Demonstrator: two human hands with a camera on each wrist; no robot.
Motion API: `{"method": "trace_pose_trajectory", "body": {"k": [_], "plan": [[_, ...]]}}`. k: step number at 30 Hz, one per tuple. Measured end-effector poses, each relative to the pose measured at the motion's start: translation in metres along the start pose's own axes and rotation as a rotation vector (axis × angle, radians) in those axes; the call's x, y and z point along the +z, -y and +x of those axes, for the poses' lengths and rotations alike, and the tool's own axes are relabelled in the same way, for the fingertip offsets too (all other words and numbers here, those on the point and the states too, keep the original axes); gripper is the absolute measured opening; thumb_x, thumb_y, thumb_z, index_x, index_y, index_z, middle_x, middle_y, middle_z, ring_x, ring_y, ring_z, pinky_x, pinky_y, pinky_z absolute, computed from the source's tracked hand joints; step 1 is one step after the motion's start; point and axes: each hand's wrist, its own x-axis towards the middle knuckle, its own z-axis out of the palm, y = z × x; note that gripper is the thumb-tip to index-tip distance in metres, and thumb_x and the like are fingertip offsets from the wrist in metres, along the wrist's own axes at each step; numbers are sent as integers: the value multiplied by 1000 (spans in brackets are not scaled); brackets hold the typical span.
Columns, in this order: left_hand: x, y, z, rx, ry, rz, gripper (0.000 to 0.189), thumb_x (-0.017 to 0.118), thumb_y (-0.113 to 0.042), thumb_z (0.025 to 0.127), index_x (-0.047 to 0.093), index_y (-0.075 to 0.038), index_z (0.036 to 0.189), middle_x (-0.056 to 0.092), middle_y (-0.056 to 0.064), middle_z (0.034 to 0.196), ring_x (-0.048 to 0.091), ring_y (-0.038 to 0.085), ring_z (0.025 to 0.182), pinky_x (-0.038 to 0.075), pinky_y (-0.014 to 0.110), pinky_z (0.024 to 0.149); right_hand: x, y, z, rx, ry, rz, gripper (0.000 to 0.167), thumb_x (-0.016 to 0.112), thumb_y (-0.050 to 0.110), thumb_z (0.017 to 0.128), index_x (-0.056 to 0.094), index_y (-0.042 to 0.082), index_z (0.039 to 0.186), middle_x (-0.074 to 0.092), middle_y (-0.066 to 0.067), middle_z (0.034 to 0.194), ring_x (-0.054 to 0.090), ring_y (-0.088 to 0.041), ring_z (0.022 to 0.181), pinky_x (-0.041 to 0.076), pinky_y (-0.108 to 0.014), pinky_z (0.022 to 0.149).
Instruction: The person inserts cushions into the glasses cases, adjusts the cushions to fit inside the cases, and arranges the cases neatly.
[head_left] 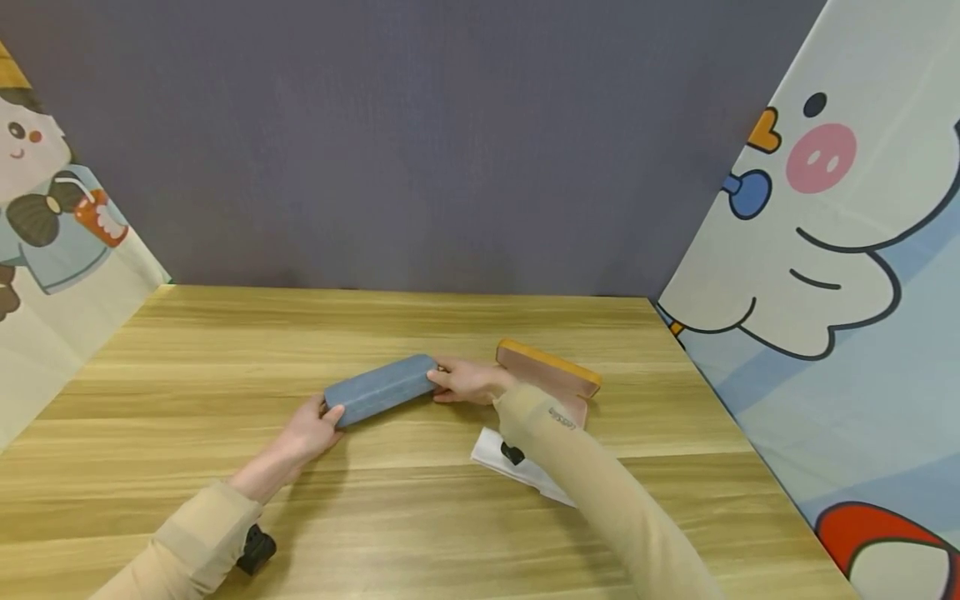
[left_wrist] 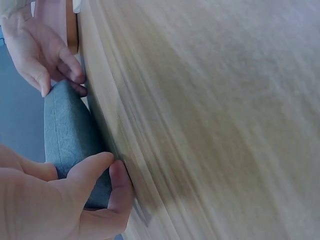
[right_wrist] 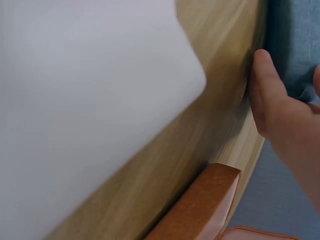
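Observation:
A blue, long glasses case (head_left: 382,388) with rounded edges, its lid closed, lies between both hands. My left hand (head_left: 309,429) grips its left end; in the left wrist view the thumb and fingers (left_wrist: 120,185) curl round that end. At the other end, my right hand (head_left: 468,381) holds the case with the thumb on top and the fingers along the side. Behind the right forearm stands an open brown glasses case (head_left: 551,358) with a pink lining, partly hidden by the sleeve. A folded white cloth (head_left: 491,450) lies partly under the same sleeve.
The wood-grain table (head_left: 420,525) extends round the hands. A dark grey panel (head_left: 420,150) borders its back edge. Cartoon-printed sheets stand at the left (head_left: 60,208) and the right (head_left: 847,250).

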Motion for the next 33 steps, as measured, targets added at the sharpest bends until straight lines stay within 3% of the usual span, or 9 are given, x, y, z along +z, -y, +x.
{"method": "trace_pose_trajectory", "body": {"k": [14,33], "plan": [[0,-1,-1,10,-35,33,60,30,-12,105,-2,16,147,5,41,151,21,49,140,37,48,111,1,-1,2,-35,11,-28,58,34,13,104,6,12,155,7,-19,161,27,-33,145,39,-41,112],[-3,1,-4,16,-30,38,66,41,-4,102,-3,16,147,20,44,144,35,50,132,42,48,107,9,-4,-4,-64,-90,-366,61,39,16,104,7,8,155,17,-14,160,50,-27,128,47,-35,103]]}}
